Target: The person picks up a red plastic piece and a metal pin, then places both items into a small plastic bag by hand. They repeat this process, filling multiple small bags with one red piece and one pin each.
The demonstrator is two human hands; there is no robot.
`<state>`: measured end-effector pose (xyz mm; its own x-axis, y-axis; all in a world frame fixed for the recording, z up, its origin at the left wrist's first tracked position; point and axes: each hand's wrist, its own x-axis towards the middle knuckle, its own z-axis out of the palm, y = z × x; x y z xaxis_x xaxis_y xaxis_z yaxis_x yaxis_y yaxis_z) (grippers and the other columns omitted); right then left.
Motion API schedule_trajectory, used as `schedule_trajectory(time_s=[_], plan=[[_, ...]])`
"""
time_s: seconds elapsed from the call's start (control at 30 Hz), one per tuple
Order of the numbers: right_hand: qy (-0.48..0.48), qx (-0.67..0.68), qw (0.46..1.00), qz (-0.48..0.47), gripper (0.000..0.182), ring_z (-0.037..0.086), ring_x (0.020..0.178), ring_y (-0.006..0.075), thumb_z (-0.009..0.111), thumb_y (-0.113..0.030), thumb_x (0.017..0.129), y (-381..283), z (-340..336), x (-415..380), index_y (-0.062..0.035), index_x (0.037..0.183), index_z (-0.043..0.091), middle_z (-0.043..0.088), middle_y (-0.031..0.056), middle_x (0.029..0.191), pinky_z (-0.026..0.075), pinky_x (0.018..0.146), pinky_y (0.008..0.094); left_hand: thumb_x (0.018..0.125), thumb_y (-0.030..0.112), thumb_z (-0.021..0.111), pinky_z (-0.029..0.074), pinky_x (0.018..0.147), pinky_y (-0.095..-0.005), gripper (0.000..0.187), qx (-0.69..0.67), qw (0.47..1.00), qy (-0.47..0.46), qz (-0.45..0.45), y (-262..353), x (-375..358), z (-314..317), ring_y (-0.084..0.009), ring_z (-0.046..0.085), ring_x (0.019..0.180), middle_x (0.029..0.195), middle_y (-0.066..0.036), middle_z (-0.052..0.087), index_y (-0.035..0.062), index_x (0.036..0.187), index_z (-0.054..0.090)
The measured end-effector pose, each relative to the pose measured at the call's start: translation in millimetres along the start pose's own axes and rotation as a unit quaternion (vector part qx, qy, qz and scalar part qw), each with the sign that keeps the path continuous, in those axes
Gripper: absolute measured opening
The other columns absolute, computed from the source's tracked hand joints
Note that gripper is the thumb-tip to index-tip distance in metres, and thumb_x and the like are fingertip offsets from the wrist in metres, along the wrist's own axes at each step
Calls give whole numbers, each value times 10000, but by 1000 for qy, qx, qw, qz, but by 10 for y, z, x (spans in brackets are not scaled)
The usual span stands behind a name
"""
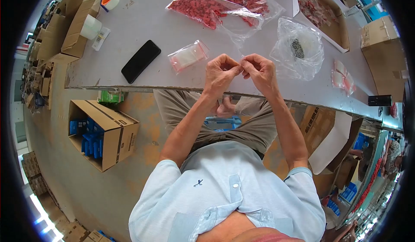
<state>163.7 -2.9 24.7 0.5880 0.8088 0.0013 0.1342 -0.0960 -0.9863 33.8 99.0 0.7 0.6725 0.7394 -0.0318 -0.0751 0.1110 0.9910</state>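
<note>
1. Plastic packet [188,57], red-edged: long axis runs eight to two o'clock.
2. Packet lies near the left hand [219,73], toward ten o'clock. Left and right hand [262,73]: fingertips pinched narrow; any held item too small to identify.
3. Table [149,19]: front edge at six o'clock; bare surface at packet's eleven.

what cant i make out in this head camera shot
Head view: anything pinched in the left hand or right hand; their closed grips hide it, or it is too small.
Head view: far end of the bag of red pieces; cut off by the top edge.
Head view: lettering on the barcode tag; too small.
</note>
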Motion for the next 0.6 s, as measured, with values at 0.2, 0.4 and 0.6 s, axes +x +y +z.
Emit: schedule_trajectory(time_s=[0.2, 0.4, 0.6], plan=[[-7, -1, 1000, -19, 128, 673, 700, 79, 684, -86, 978, -29, -39, -35, 24, 1001, 746, 727, 52, 780, 562, 604, 246, 917, 89, 799, 486, 631, -215, 84, -16, 998, -51, -30, 23, 6, -55, -52, 606, 707, 802, -6, 716, 31, 946, 747], [35, -197, 971, -134, 71, 645, 623, 177, 691, -56, 906, -53, 1, -72, 11, 906, 669, 691, 127, 749, 519, 575, 335, 886, 25, 759, 509, 651, -248, 72, 45, 994, 30, 95, -82, -49, 105, -87, 633, 734, 870, -26, 671, -18, 933, 726], [70, -226, 960, -152, 92, 660, 656, 295, 696, -50, 852, -16, 99, -85, 5, 859, 623, 663, 158, 769, 518, 600, 397, 895, -40, 712, 495, 652, -249, 39, 20, 986, 103, 128, -139, -128, 240, -86, 594, 728, 887, -20, 598, -21, 927, 698]])
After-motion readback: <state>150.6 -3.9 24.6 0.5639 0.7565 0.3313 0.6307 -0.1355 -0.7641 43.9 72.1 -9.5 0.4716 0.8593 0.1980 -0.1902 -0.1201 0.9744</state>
